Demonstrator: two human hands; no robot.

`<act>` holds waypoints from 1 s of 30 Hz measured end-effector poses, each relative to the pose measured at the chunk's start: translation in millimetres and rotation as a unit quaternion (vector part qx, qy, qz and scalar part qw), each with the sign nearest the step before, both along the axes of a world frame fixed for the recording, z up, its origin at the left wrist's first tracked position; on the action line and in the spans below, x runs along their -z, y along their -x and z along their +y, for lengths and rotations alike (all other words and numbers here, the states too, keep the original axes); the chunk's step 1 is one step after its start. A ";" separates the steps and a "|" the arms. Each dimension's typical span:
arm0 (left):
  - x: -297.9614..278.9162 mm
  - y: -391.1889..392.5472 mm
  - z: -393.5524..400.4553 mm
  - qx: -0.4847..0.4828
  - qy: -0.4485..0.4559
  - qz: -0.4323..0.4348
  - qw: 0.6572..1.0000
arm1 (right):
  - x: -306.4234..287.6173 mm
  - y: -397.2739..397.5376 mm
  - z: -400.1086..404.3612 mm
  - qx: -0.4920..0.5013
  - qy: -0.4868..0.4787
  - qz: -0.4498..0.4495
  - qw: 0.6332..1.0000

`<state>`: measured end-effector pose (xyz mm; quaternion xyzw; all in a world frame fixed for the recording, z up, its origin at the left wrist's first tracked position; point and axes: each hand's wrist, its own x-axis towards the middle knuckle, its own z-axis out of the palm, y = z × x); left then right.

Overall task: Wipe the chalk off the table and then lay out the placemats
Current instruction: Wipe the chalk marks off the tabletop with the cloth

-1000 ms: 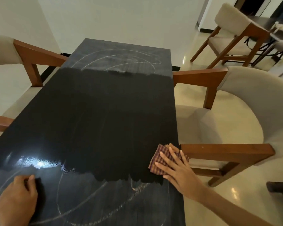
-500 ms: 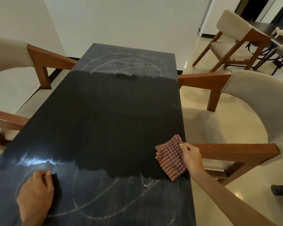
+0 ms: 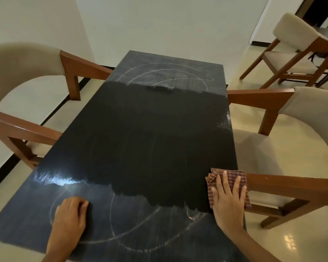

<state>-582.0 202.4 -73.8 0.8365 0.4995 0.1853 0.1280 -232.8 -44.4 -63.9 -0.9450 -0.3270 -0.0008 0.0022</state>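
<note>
Both forearms are cut off by the bottom edge of the picture, and the near edge of the table (image 3: 159, 129) is only partly visible there. The cloth (image 3: 235, 178) is half hidden under the right hand (image 3: 226, 203), so its full shape is hard to tell; it is checked, red and pale. The placemats are not visible anywhere in this view.

The right hand lies flat on the cloth with fingers spread, palm down, pressing it on the right edge of the table. It does not grip the cloth; it only presses on it. The left hand (image 3: 68, 214) rests on the near left part of the table with fingers curled under. I cannot tell if it holds something, because the fingers hide what is below them.

The table is long and dark. Its middle part is wiped and looks deep black. Chalk lines (image 3: 136, 229) remain on the near part, between the two hands, as long pale curves. More chalk curves (image 3: 169, 72) remain on the far end. A bright reflection of light lies on the left side near the left hand.

One chair (image 3: 27, 72) with wooden arms and pale cushion stands at the left side, another chair (image 3: 301, 148) at the right side, just beside the cloth. A third chair (image 3: 295, 35) stands well apart in the far right corner. The floor (image 3: 244, 63) is pale and shiny, the wall (image 3: 159, 21) is white.
</note>
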 end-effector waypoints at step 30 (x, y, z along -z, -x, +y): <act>-8.3 12.1 -8.5 -0.060 0.027 -0.111 0.992 | 4.2 146.0 165.7 0.114 -0.058 0.038 0.991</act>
